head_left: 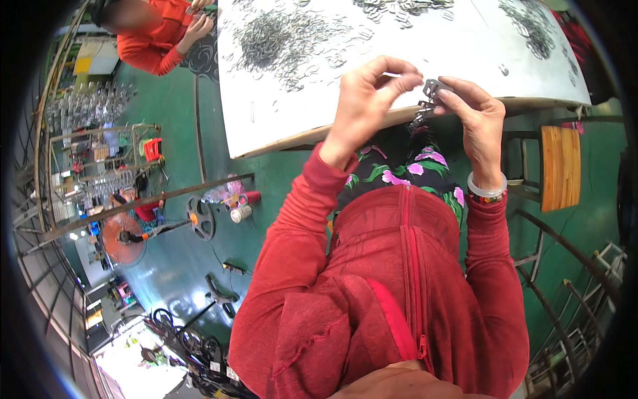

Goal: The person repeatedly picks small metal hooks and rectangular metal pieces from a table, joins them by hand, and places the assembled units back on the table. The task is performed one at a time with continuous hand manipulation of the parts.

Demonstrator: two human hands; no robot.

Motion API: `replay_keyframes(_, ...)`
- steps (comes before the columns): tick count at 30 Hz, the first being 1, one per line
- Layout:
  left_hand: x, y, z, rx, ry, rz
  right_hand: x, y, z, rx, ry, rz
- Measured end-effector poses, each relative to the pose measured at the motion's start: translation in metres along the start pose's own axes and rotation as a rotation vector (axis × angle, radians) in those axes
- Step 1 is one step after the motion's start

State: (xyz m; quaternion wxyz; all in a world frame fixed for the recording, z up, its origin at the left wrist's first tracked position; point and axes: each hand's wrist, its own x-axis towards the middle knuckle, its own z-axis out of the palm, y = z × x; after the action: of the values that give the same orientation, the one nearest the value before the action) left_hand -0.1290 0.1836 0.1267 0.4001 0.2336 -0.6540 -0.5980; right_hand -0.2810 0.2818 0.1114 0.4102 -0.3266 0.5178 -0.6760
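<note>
My right hand (pixel 480 118) pinches a small grey slotted metal plate (pixel 435 88) between thumb and fingers, above the near edge of the white table (pixel 286 123). Several dark metal pieces (pixel 421 117) hang or cluster just under the plate; how they are joined is too small to tell. Close to the plate's left side, my left hand (pixel 367 100) has its thumb and forefinger brought together. Whatever lies between those fingertips cannot be made out. Beyond my hands, a heap of small metal loops (pixel 276 43) spreads over the tabletop.
More metal pieces lie in a far-middle pile (pixel 402 8) and a far-right pile (pixel 531 30). A person in an orange-red top (pixel 156 40) works at the table's left end. A wooden stool (pixel 560 168) stands at right, an orange fan (pixel 123 237) at left.
</note>
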Motion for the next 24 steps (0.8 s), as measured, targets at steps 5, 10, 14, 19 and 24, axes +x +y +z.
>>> replay_keyframes(5,-0.007,-0.011,0.022,0.556,0.070,0.358,-0.008,-0.004,0.005,-0.085,0.071,-0.065)
replay_keyframes(10,-0.018,-0.020,0.030,0.473,0.042,0.262,-0.016,0.008,0.004,-0.193,0.119,-0.217)
replay_keyframes(14,-0.020,-0.030,0.028,0.389,0.024,0.239,-0.016,0.007,0.006,-0.403,0.076,-0.389)
replay_keyframes(19,-0.027,-0.033,0.020,0.113,-0.032,0.148,0.001,-0.007,-0.007,-0.208,-0.107,-0.241)
replay_keyframes(24,-0.032,-0.033,0.021,0.087,-0.075,0.095,0.114,0.025,-0.029,-0.550,0.074,0.089)
